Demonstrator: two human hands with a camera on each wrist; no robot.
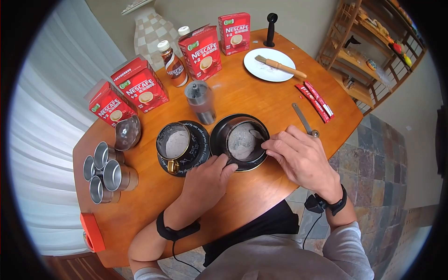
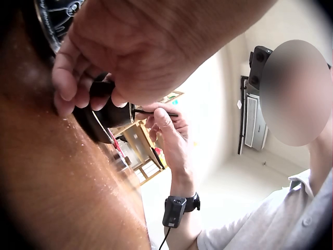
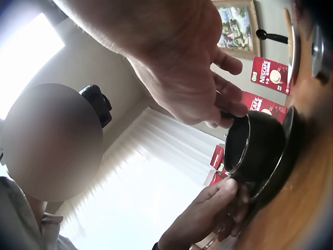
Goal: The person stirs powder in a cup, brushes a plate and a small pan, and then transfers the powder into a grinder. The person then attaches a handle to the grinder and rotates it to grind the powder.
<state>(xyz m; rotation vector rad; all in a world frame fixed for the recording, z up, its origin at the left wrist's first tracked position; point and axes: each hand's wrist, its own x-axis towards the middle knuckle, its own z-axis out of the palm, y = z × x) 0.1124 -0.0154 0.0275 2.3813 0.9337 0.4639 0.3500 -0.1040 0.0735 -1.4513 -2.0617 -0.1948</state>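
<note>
A black cup (image 1: 243,161) with a pale, powdery-looking content (image 1: 241,141) stands on a black saucer (image 1: 217,140). My left hand (image 1: 205,182) grips the cup's handle at its near left side; in the left wrist view the fingers (image 2: 66,86) curl round the dark handle (image 2: 102,88). At the cup's right rim, my right hand (image 1: 301,156) pinches a thin dark utensil (image 2: 151,112) whose end reaches the cup. In the right wrist view the black cup (image 3: 260,146) has the right hand (image 3: 182,78) at its rim. What the utensil's far end looks like cannot be told.
Left of it stands another black cup (image 1: 161,142) with similar content. Behind are a metal grinder (image 1: 203,105), red boxes (image 1: 203,52) and a bottle (image 1: 174,67). Metal cups (image 1: 113,175) stand left; a white plate (image 1: 254,70) with a brush (image 1: 280,66), red sachets (image 1: 316,101) and a metal tool (image 1: 302,117) lie right.
</note>
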